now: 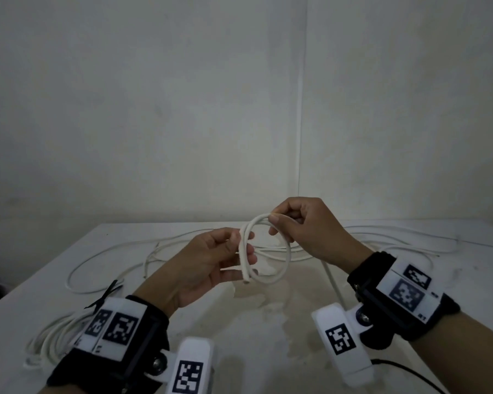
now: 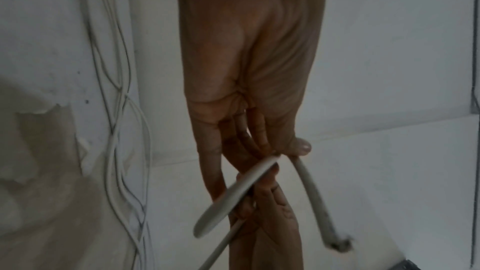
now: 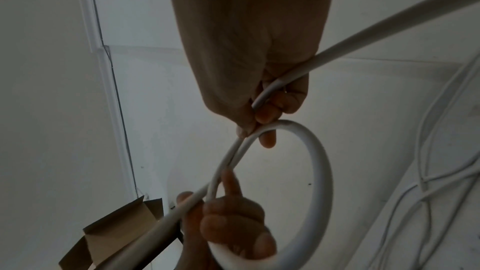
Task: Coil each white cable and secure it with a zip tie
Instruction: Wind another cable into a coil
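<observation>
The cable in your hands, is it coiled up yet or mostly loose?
Mostly loose: the cable forms one loop between left hand and right hand.

A brown cardboard box [image 3: 124,231] sits open beside the white table [image 1: 268,322], below pale walls [image 1: 154,109].

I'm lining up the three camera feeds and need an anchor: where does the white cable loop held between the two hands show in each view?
Head: the cable loop hangs centre frame, between the left hand and the right hand.
Left wrist: lower centre, seen edge-on below the fingers.
Right wrist: a round ring, lower centre-right.
Shared landmark: the loose cables lying on the table, at the left edge in the left wrist view and the right edge in the right wrist view.
</observation>
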A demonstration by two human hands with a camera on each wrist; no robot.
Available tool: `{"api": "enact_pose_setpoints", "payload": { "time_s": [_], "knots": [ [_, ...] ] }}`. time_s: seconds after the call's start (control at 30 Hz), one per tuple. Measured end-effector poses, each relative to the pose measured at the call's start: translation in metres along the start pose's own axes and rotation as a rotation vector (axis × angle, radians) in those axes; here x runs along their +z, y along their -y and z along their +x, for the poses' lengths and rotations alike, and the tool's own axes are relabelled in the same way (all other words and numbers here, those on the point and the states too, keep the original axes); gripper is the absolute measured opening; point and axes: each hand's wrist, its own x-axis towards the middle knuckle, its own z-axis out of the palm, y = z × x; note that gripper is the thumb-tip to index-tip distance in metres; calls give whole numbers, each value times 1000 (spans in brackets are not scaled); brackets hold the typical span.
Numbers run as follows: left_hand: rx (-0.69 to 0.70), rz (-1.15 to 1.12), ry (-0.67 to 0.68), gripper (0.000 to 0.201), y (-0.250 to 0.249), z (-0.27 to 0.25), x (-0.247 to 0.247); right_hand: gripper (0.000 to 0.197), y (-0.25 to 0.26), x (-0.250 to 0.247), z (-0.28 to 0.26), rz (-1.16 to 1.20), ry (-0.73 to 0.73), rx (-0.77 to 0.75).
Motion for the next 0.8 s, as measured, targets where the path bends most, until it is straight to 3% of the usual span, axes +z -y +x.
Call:
{"api": "enact_pose_setpoints", "payload": {
  "time_s": [0.1,0.33,0.5,0.6,0.67,0.73,0.8],
  "knots": [
    [15,43,-15,25,4,4,3,15,2,2,-2,4,12,-2],
    [209,427,-265,14,11,13,-1,17,3,-4,-3,82,72,122],
    [552,1013,-362,32,13,23,-15,18,8,3,-8,196,166,232],
    [752,1432,-351,42,11,30,-18,18,8,1,-8,219,141,244],
    [818,1587,-437,39,10,37,-15,18,6,-4,-8,235,93,255],
    [838,1565,-455,37,14,42,-8,19,3,-12,-10,229,51,257],
    [745,1217,-376,28,15,43,3,19,1,-18,-13,203,46,256]
  ]
}}
